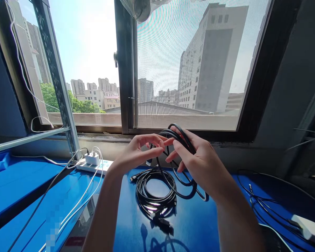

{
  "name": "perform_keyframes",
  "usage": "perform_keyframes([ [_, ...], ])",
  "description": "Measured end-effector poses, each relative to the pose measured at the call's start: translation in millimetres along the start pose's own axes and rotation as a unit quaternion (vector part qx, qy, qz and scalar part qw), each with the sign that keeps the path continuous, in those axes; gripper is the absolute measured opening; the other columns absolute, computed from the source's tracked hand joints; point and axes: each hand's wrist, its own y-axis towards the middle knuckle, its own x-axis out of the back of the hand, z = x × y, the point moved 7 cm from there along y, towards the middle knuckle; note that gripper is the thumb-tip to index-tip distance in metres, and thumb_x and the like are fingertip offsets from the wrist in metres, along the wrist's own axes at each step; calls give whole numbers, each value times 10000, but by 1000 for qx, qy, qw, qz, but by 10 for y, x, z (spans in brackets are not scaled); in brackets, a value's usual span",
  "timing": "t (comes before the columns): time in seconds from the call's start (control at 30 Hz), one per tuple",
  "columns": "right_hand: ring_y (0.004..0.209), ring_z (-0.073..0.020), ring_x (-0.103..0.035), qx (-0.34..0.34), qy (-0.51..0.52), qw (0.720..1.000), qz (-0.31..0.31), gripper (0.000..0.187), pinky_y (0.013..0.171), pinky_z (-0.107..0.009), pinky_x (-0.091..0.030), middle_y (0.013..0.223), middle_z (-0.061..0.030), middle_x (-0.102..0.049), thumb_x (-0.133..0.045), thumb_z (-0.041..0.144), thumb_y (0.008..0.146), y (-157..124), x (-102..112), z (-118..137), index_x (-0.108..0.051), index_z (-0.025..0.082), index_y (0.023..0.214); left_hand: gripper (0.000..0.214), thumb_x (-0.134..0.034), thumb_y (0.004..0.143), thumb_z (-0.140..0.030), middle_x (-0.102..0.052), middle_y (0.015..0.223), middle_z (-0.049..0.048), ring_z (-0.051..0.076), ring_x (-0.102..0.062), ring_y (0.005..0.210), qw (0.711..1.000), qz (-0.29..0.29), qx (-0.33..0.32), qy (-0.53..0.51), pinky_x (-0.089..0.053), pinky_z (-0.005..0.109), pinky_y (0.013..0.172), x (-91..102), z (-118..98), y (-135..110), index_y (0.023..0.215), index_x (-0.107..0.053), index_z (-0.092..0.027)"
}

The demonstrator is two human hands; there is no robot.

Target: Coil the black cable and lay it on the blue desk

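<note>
Loops of a thick black cable point(182, 134) hang from my right hand point(195, 150), which is closed round them above the blue table. My left hand point(144, 148) is just left of these loops, its thumb and fingers curled together in a pinch at the cable. A dark plug end point(148, 162) hangs below the left hand. Exactly where the left fingertips meet the cable is partly hidden. Beneath both hands, a coiled black cable point(140, 197) lies on the table, with a dark connector point(164, 224) at its near side.
A white power strip point(106, 167) with a plugged-in charger point(92, 159) and white cables stands at left, near a metal rack post point(52, 70). More black cables point(267, 201) and a white block point(308, 227) lie at right. A window point(126, 70) is behind the blue table point(196, 227).
</note>
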Motion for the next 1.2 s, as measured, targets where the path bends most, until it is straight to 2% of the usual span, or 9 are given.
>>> perform_keyframes([
  [0.1,570,-111,-649,11,-1,1000,9,366,345,-126,-446,882,-51,-706,-499,225,848,-8,-15,16,-621,160,1187,147,-653,711,-354,-700,951,41,229,-618,991,1000,13,-18,3,-438,325,881,1,-24,-4,681,-672,-211],
  [0.27,578,-118,-656,14,-7,1000,14,357,345,-129,-444,896,-60,-707,-495,241,855,-23,-38,41,-633,174,1177,210,-653,699,-411,-696,944,49,221,-623,954,1000,5,-16,7,-450,326,857,17,-6,3,681,-655,-202],
  [0.4,559,-114,-649,-5,-13,1000,8,402,339,-130,-440,892,-66,-713,-494,231,857,-25,-39,35,-593,168,1241,222,-693,695,-395,-707,901,39,220,-624,953,999,-3,-30,26,-441,344,893,19,-26,6,629,-623,-195],
  [0.5,553,-117,-650,-13,-9,1000,3,400,330,-133,-434,900,-64,-716,-499,225,850,-25,-30,32,-601,171,1233,215,-704,700,-404,-710,895,48,230,-630,951,999,10,-34,15,-452,351,882,11,-41,5,666,-660,-196],
  [0.73,537,-114,-642,-36,-7,999,8,420,342,-140,-444,855,-58,-707,-494,227,851,0,-56,-11,-582,159,1256,160,-652,733,-362,-702,995,52,224,-614,1000,999,35,-22,-2,-429,328,888,14,-9,6,718,-692,-208],
  [0.83,566,-117,-651,-35,-12,999,17,418,355,-138,-451,873,-60,-704,-486,229,860,16,-92,-33,-578,158,1261,168,-625,734,-356,-700,998,47,224,-607,995,1000,22,-9,3,-414,332,879,31,32,19,677,-668,-203],
  [1.0,548,-108,-641,-22,-18,1000,11,381,351,-134,-445,865,-54,-704,-488,207,861,31,-114,-42,-610,166,1220,93,-650,690,-265,-705,997,42,221,-600,975,999,10,-22,29,-389,341,858,41,67,59,647,-632,-185],
  [1.2,563,-104,-650,-35,-29,999,15,430,367,-125,-458,866,-54,-710,-489,183,878,36,-109,-29,-542,151,1303,137,-644,697,-292,-699,1037,55,231,-582,1003,999,29,-36,24,-357,372,885,30,58,66,652,-605,-168],
])
